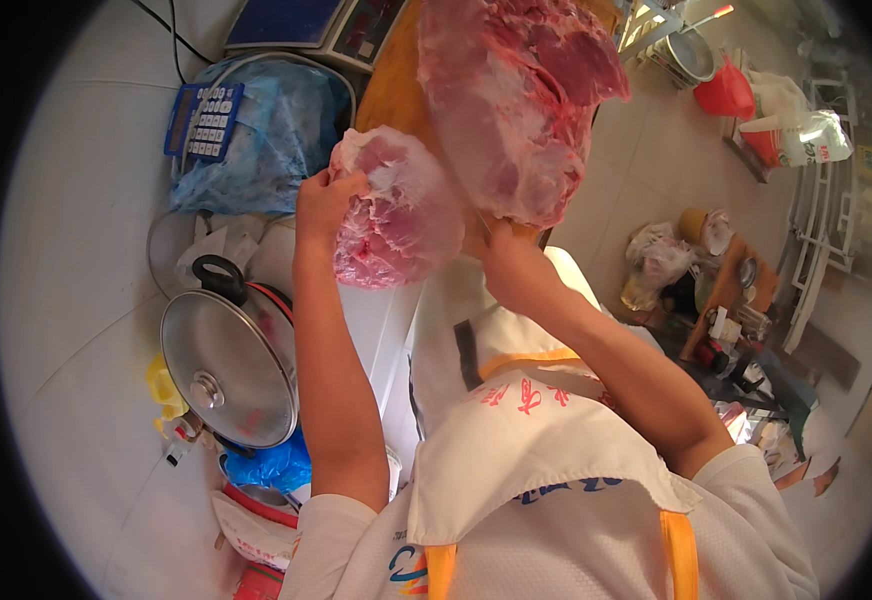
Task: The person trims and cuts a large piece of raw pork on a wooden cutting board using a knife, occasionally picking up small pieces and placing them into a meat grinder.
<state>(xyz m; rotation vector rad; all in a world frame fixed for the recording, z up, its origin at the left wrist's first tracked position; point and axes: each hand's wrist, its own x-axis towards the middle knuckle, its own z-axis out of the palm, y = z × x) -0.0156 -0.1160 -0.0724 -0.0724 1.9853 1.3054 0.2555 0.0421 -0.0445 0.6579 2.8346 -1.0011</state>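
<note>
My left hand (pixel 328 205) is closed on the left edge of a round piece of raw meat (pixel 391 225), with the thumb and fingers pressed into its upper side. The piece hangs partly past the board's left side. A larger slab of raw meat (pixel 516 110) lies on the wooden board (pixel 386 95) just to the right. By the slab's near end my right hand (pixel 506 258) is closed in a fist. From it a thin sliver points up and left between the two pieces, looking like a knife seen edge-on; its handle is hidden in my fingers.
At the left a blue calculator (pixel 204 122) rests on a blue plastic bag (pixel 291 120), near a scale (pixel 356 35). A lidded pot (pixel 231 365) stands nearer. To the right, on the floor side, are a red bag (pixel 726 92) and a cluttered low table (pixel 726 290).
</note>
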